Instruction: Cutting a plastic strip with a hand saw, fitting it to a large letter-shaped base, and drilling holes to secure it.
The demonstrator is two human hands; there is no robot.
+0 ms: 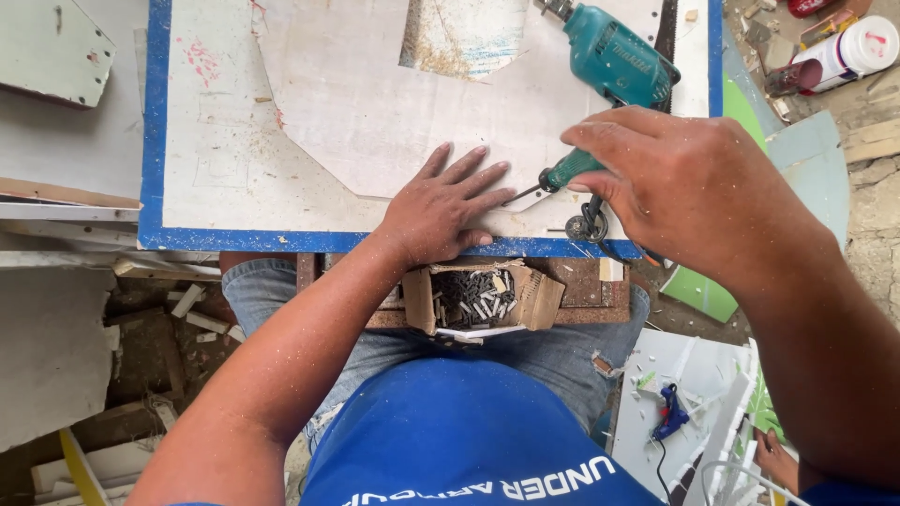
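- Left hand (441, 211): lies flat, fingers spread and grasping nothing, pressing on the white panel (375, 112) near its 6 o'clock edge, just above the blue border of the bench (155, 141).
- Right hand (684, 183): clenched around the green handle of a screwdriver (558, 175), whose metal shaft slants toward 8 o'clock; the tip sits on the panel just beside the left fingertips.
- Step in hand, as judged: a fastener is being driven or a point marked at the panel's lower edge while the flat hand keeps the sheet from shifting. No screw head can be made out at the tip.
- Next move, as judged, calls for steady downward pressure in line with the shaft, with the bracing fingers kept clear of the tip.
- Teal power drill (614, 56): lies on the bench at 12 o'clock from the right hand, untouched.
- Container: an open cardboard box (478, 298) rests at the person's lap, at 6 o'clock from the left hand; it holds a heap of small dark screws with a few pale pieces.
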